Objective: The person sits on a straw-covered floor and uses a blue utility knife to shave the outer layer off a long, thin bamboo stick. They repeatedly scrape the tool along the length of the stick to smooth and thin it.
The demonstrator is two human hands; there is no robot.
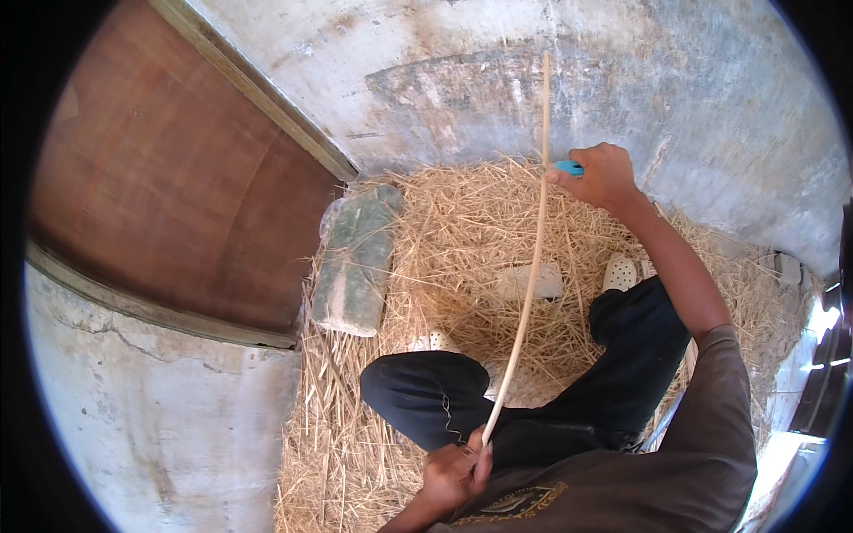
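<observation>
Can see just a sliver of the turquoise tool [567, 167] past the right fingers [595, 158]; cannot tell its kind. Lose the pale strip [533, 275] at the left fingers [474, 453], most of one perforated clog [439, 340] behind dark trousers [422, 386], the left forearm [410, 515] below.

Left hand [455, 471] grips the lower end of a long, slightly bowed stick [530, 293]; right hand [607, 175] holds a blue tool [569, 167] at its upper part. Loose straw [453, 226] lies beneath, reaching a stained wall [693, 80]; a greenish block [357, 262] rests on it at left, near a wood-framed brown panel [178, 178].
</observation>
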